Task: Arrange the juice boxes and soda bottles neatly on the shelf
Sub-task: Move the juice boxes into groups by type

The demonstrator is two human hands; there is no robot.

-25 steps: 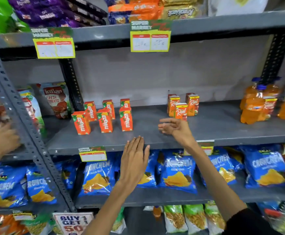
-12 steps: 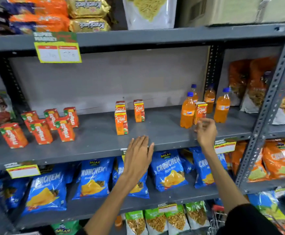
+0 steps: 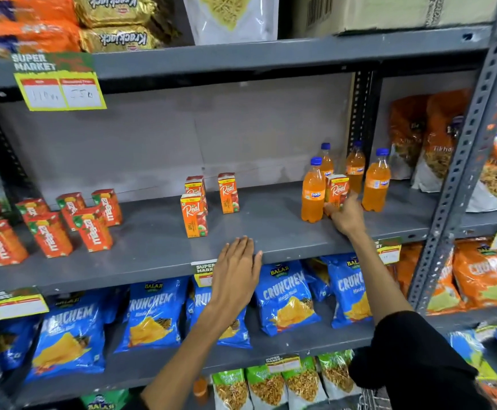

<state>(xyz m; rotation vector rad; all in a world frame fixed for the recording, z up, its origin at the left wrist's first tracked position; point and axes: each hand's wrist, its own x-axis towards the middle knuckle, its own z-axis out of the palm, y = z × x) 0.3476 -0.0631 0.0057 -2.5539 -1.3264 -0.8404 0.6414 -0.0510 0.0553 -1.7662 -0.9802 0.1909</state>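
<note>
On the grey middle shelf (image 3: 158,247) several red Maaza juice boxes (image 3: 92,227) stand at the left. Three orange Real juice boxes (image 3: 194,216) stand in the middle. At the right, several orange Fanta bottles (image 3: 313,192) with blue caps stand in a loose group, and one more Real juice box (image 3: 337,189) stands among them. My right hand (image 3: 348,216) reaches to that box, fingers closing around its lower part. My left hand (image 3: 237,269) rests flat on the shelf's front edge, fingers apart, holding nothing.
Blue Crunchem snack bags (image 3: 285,297) fill the shelf below, with orange bags (image 3: 484,273) to the right. A perforated grey upright (image 3: 460,179) stands right of the bottles. Snack packs (image 3: 425,140) sit behind it. Price tags (image 3: 59,90) hang from the shelf edges.
The view has swung right along the shelf. My right hand has travelled from the middle Real boxes to the box among the bottles and reached it. My left hand stayed at the shelf edge.
</note>
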